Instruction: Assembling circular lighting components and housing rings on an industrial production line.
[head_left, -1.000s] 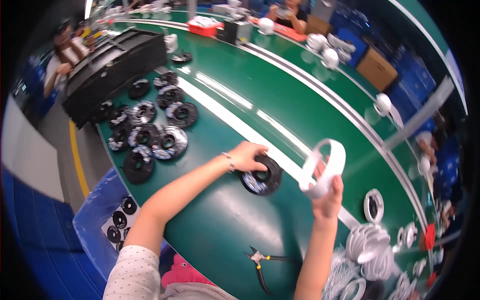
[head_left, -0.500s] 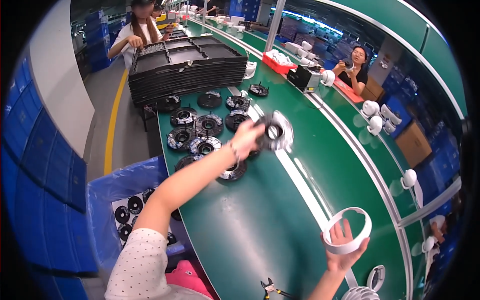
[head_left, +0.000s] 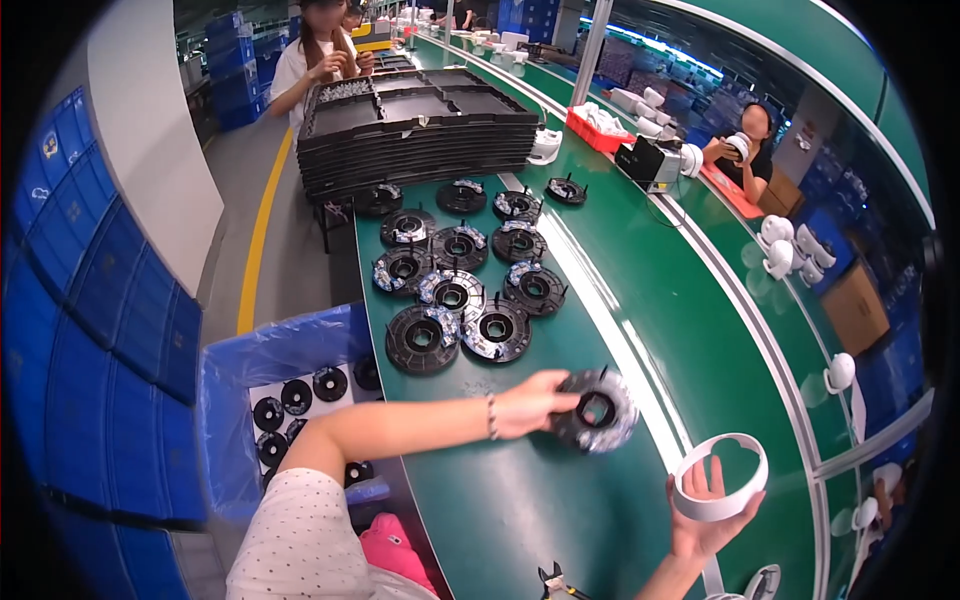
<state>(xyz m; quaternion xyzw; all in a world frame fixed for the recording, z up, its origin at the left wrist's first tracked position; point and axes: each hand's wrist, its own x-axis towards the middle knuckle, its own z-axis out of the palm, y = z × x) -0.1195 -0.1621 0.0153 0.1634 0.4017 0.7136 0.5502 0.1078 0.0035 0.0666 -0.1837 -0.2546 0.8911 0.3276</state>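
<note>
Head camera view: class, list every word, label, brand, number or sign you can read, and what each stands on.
There is none clear enough to quote.
Stacked blue plastic crates at the left: pale marks, too small to read.
Round black disc with silvery parts, in the left hand: too blurred to read.
Smooth white plastic ring, in the right hand: no lettering visible.

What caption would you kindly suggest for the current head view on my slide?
Over a green table, the left hand holds a black disc; the right hand, a white ring.
</note>
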